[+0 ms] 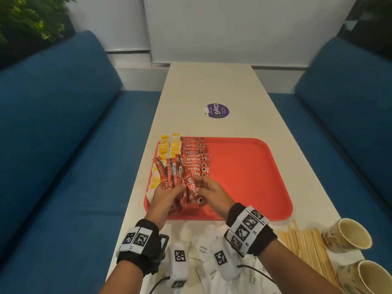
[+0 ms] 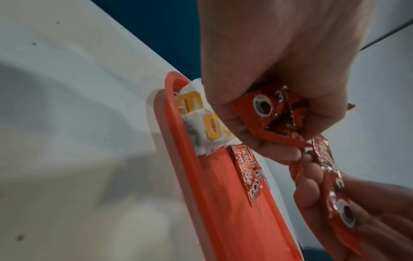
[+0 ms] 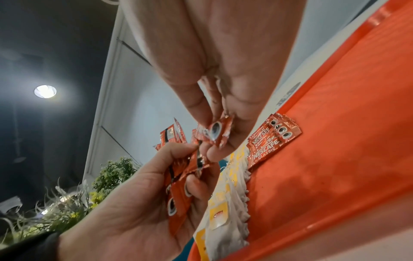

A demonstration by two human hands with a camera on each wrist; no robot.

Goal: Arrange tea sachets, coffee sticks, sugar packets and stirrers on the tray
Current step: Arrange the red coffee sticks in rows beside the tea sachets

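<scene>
1. The red tray (image 1: 244,172) is lying on the long table (image 1: 212,85), and everything below is placed relative to that tray.
2. The left hand (image 1: 163,200) is hovering over the tray's near left corner, its fingers curled round a fanned bunch of coffee sticks (image 1: 169,177).
3. The right hand (image 1: 212,194) is just beside it over the tray, pinching the lower end of a single coffee stick (image 1: 193,188) between thumb and fingertips.
4. A row of coffee sticks (image 1: 195,155) is lying flat on the tray, left of its middle.
5. Tea sachets (image 1: 167,147) with yellow tags are lining the tray's left edge.
6. White sugar packets (image 1: 202,249) are lying on the table just in front of the tray's near edge.
7. Wooden stirrers (image 1: 307,245) are lying off the tray's near right corner, with two paper cups (image 1: 347,236) beside them.
</scene>
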